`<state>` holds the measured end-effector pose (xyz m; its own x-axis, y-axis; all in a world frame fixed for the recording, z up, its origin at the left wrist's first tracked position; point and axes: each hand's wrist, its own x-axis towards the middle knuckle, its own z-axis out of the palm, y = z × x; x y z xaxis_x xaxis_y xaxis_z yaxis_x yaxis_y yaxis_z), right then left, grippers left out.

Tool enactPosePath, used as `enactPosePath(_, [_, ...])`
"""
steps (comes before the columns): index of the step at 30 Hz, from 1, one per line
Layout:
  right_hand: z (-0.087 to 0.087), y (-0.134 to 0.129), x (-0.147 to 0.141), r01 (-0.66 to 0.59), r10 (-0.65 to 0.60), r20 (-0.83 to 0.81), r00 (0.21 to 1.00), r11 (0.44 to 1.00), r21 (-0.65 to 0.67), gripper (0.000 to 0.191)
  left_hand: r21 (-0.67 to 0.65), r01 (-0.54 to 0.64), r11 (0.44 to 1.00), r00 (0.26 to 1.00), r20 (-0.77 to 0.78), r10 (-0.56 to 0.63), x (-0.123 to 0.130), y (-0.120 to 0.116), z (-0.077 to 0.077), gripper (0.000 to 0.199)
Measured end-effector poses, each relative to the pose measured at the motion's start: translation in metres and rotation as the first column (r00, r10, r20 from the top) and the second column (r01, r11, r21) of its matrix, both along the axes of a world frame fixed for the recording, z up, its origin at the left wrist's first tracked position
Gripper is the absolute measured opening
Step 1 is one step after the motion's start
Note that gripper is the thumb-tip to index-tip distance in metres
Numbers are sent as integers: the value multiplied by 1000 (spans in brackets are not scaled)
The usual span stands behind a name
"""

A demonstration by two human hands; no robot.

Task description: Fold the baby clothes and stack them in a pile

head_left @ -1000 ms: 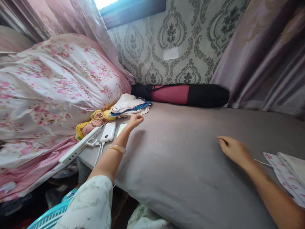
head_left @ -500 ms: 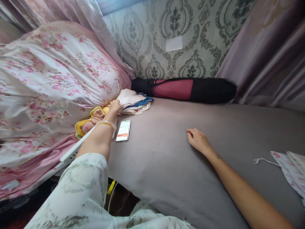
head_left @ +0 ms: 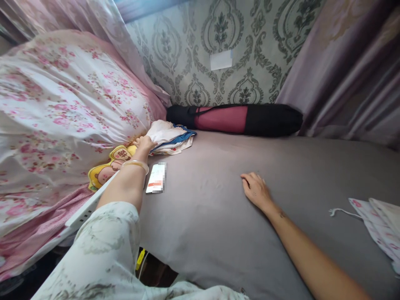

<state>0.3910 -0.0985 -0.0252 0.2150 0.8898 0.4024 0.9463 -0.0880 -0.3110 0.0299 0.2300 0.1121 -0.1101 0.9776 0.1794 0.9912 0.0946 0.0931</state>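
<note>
My left hand reaches to the near left edge of a pile of folded clothes, white on top with blue and patterned cloth beneath. Its thumb and fingers look spread against the pile's edge, though the fingertips are partly hidden. A yellow cartoon plush pillow lies just left of that wrist, which wears a pale bangle. To its right is a phone with a lit screen. My right hand rests on the grey sheet, fingers loosely bent and apart, holding nothing.
A long black and maroon bag lies along the patterned wall. Floral bedding is heaped at left, beside a white power strip. Printed cloth with a white cord lies at right. The bed's edge is in front of me.
The view has shifted slightly, so most things sit a little further left. My left hand stays at the clothes pile, its fingers looking more spread. My right hand still rests on the sheet.
</note>
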Motion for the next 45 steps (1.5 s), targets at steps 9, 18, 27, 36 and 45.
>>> enactPosePath(9, [1, -1, -1, -1, 1, 7, 1000, 1000, -21, 31, -26, 17, 1000, 994, 110, -14, -2, 3, 2, 18])
enactPosePath(18, [0, -1, 0, -10, 10, 9, 1000, 1000, -14, 30, 165, 41, 985, 958, 275, -86, 9, -4, 12, 51])
enactPosePath(27, [3, -5, -2, -4, 4, 8, 1000, 1000, -5, 28, 61, 140, 988, 987, 75, -145, 38, 0, 33, 32])
enactPosePath(36, [2, -4, -2, -9, 9, -18, 1000, 1000, -11, 29, 476, 244, 845, 725, 488, -485, 80, -5, 71, 30])
enactPosePath(45, [7, -6, -3, -1, 0, -26, 1000, 1000, -26, 27, 438, 142, 888, 100, 886, -453, 156, -33, 88, 13])
